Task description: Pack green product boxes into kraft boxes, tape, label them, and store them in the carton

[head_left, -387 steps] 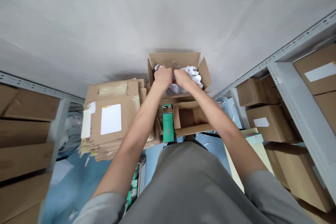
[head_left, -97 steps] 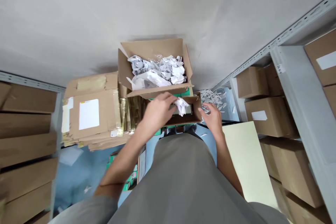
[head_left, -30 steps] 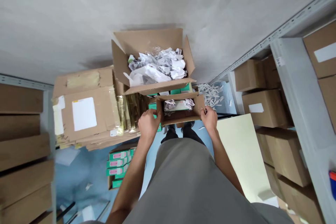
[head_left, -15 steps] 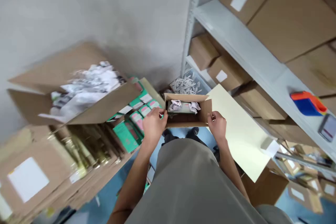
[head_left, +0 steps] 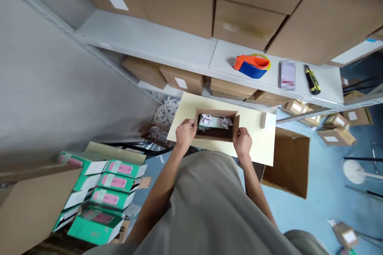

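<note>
Between my two hands is a small open cardboard box [head_left: 214, 136], over a pale yellow board [head_left: 257, 143]. My left hand [head_left: 186, 132] pinches its left end, and my right hand [head_left: 242, 142] grips its right end. Inside lies a pale green-white box [head_left: 216, 122], with one wad of crumpled paper [head_left: 206, 119] on its left part and another crumpled wad [head_left: 226, 122] on its right. Whether the cardboard box touches the board, I cannot tell. A small white box [head_left: 267, 120] sits on the board's right part.
Ahead, a grey shelf [head_left: 179, 48] carries large cartons, an orange and blue tape dispenser [head_left: 252, 66], a phone-like object [head_left: 287, 75] and a yellow-black utility knife [head_left: 312, 80]. Several green and pink boxes [head_left: 112, 181] stand at lower left. An open carton [head_left: 287, 163] is right of the board.
My view has swung right, toward the shelf. Both hands have carried the cardboard box from beside the green boxes to over the yellow board, still holding its ends.
</note>
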`<control>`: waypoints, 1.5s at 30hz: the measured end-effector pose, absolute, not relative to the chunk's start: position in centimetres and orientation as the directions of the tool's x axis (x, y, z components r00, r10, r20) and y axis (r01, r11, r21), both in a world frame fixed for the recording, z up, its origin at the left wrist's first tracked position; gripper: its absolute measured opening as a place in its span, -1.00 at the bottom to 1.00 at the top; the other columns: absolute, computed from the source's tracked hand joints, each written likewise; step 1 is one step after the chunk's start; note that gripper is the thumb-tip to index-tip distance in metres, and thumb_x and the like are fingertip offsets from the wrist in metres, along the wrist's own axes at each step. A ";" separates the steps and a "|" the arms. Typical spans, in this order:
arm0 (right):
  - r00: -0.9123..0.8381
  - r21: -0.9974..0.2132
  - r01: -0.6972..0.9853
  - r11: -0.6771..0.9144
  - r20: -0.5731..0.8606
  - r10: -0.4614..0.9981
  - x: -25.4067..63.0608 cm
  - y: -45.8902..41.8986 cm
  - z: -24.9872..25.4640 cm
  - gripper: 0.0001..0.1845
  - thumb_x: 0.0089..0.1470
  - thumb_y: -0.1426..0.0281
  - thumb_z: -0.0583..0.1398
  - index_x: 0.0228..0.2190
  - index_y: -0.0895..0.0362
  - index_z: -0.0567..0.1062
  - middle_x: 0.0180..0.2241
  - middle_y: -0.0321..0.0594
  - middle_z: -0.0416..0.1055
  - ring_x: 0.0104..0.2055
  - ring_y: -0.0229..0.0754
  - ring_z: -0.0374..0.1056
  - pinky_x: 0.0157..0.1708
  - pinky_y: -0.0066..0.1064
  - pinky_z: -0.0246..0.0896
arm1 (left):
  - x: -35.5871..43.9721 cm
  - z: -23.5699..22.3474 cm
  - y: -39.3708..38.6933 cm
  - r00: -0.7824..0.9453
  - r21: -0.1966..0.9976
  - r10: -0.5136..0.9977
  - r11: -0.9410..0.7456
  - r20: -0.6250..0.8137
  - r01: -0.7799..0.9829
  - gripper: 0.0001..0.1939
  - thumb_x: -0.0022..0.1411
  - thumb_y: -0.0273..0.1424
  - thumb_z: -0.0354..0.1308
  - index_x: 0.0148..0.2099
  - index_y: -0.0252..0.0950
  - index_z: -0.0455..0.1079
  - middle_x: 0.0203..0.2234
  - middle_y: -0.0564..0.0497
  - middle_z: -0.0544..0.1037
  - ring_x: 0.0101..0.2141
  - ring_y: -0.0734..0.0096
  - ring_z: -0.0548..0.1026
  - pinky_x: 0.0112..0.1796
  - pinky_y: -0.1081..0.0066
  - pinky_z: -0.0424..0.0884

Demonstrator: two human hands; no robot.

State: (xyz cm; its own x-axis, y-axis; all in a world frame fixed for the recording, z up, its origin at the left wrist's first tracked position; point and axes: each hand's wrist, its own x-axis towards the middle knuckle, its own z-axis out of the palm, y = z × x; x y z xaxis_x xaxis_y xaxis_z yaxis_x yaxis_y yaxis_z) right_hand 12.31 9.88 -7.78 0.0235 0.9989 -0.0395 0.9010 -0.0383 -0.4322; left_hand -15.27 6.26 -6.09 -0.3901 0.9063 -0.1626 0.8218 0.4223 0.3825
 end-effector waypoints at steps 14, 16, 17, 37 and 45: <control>-0.179 -0.717 0.692 0.085 -0.056 0.982 17.6 9.8 -12.0 -0.27 0.38 -0.04 0.29 0.37 0.12 0.45 0.34 0.15 0.48 0.24 0.19 0.52 0.11 -0.04 0.51 | -12.2 -10.8 6.9 0.000 0.651 0.986 0.111 -0.168 0.751 -0.39 0.46 -0.13 0.34 0.44 -0.19 0.39 0.31 -0.20 0.58 0.22 0.01 0.64 0.19 0.18 0.57; -0.358 -0.738 0.645 0.195 -0.067 0.931 18.3 9.5 -12.2 -0.19 0.29 -0.04 0.38 0.40 0.05 0.45 0.41 0.08 0.44 0.42 0.24 0.39 0.33 0.08 0.42 | -12.0 -11.5 6.1 0.074 0.652 0.979 0.069 -0.189 0.755 -0.17 0.34 -0.07 0.46 0.52 -0.18 0.31 0.41 -0.21 0.50 0.39 -0.10 0.50 0.32 0.09 0.51; -0.411 -0.735 0.644 0.213 -0.097 0.907 18.5 9.5 -12.4 -0.22 0.27 -0.02 0.40 0.38 0.02 0.49 0.38 0.05 0.49 0.42 0.25 0.40 0.37 0.12 0.39 | -11.9 -11.9 5.9 0.092 0.646 0.973 0.068 -0.210 0.760 -0.14 0.33 -0.07 0.47 0.53 -0.18 0.29 0.43 -0.22 0.48 0.41 -0.13 0.47 0.34 0.06 0.49; -0.197 -0.576 0.795 0.188 0.047 0.979 17.9 13.6 -15.0 0.09 0.34 0.24 0.26 0.63 0.21 -0.16 0.64 0.28 -0.13 0.67 0.27 -0.06 0.52 0.21 0.18 | -13.6 -12.5 11.0 0.143 0.470 0.989 -0.115 -0.023 0.875 0.10 0.31 -0.44 0.37 0.70 -0.32 -0.16 0.59 -0.41 0.14 0.58 -0.20 0.13 0.53 -0.07 0.15; -0.259 -0.561 0.794 0.233 0.033 0.965 18.4 13.3 -15.9 -0.66 0.44 0.24 0.21 0.06 0.13 0.66 0.24 0.13 0.58 0.46 0.25 0.30 0.38 0.20 0.31 | -13.7 -12.9 10.3 0.106 0.463 0.985 -0.029 -0.139 0.886 -0.28 0.43 -0.40 0.30 0.56 -0.29 0.28 0.24 -0.30 0.60 0.32 -0.12 0.47 0.34 0.02 0.39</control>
State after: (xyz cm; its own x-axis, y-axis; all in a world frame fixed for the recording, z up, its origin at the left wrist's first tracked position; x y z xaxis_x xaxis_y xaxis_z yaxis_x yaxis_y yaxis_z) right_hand 18.43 13.33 -15.94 -0.2594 0.9652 0.0330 0.7945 0.2327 -0.5609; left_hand -13.71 10.31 -12.91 0.1056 0.9846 -0.1393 0.8858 -0.0294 0.4631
